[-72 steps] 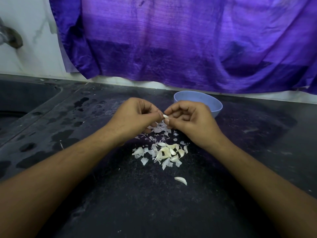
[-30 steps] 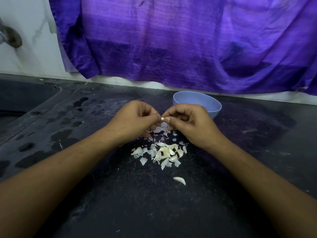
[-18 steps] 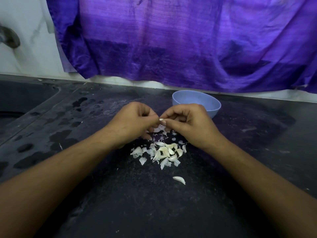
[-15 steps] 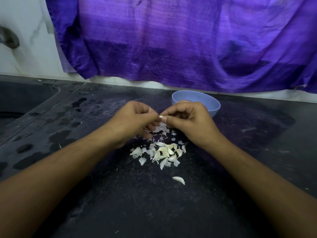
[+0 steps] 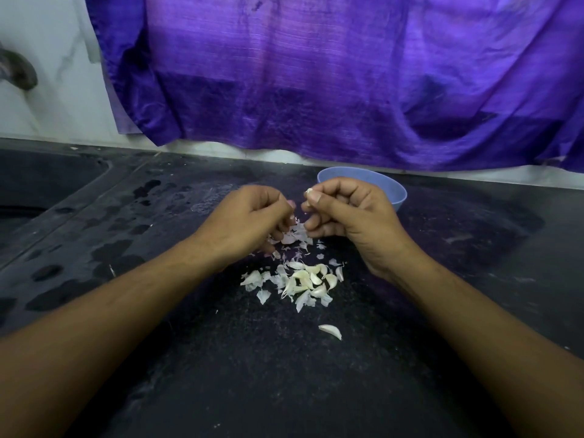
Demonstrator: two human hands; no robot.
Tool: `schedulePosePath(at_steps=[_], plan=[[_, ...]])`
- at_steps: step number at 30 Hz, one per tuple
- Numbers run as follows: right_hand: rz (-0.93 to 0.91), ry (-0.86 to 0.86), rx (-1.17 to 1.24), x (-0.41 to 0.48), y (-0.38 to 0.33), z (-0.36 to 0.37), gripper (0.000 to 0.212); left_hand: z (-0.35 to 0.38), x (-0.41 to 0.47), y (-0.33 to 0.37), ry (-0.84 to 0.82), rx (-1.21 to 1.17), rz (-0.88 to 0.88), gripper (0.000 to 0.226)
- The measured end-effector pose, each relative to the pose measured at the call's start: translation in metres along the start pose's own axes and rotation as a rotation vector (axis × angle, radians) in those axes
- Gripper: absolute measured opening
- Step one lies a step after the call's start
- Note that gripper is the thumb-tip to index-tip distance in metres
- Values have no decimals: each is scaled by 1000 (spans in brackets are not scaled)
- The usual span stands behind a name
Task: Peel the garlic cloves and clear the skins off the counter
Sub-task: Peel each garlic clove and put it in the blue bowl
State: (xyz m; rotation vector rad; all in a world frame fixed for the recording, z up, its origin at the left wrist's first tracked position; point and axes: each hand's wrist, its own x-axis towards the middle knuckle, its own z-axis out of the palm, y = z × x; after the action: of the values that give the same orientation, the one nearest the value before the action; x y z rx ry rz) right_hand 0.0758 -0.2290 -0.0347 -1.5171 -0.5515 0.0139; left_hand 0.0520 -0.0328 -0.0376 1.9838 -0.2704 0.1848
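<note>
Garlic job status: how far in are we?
Partly done: loose skins litter the counter. In hand: the right hand pinches a clove, the left hand curled beside it. Left: cloves in the pile, a lone clove nearer the camera, and every skin to clear. The blue bowl hides its contents.

I see purple cloth [image 5: 316, 74] hanging over white marble wall [image 5: 47, 42], metal tap [image 5: 19, 71] far left, dark sink basin [image 5: 38, 184] below it

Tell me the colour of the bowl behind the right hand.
The bowl is light blue, seen in the head view.
</note>
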Motion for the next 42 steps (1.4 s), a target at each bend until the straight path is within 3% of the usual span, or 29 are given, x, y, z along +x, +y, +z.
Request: schedulePosePath(at_steps=[3, 6, 9, 14, 18, 25, 36, 42], plan=[[23, 7, 11, 0, 0, -1, 6, 0, -1, 1, 20, 71, 50, 30], [32, 15, 5, 1, 1, -2, 14, -2, 0, 0, 45, 107, 53, 17], [27, 0, -34, 1, 2, -2, 14, -2, -1, 1, 39, 40, 56, 10], [-29, -31, -147, 2, 5, -3, 15, 1, 0, 5, 44, -146, 8, 23], [-64, -39, -193, 3, 5, -3, 17, 1, 1, 5, 16, -218, -38, 16], [-64, -30, -174, 2, 2, -3, 12, 0, 0, 7, -5, -257, -54, 11], [-59, -63, -152, 1, 5, -1, 12, 2, 0, 5, 99, -77, 17, 11], [-5, -73, -43, 0, 2, 0, 13, 4, 1, 6, 50, -213, -51, 13]])
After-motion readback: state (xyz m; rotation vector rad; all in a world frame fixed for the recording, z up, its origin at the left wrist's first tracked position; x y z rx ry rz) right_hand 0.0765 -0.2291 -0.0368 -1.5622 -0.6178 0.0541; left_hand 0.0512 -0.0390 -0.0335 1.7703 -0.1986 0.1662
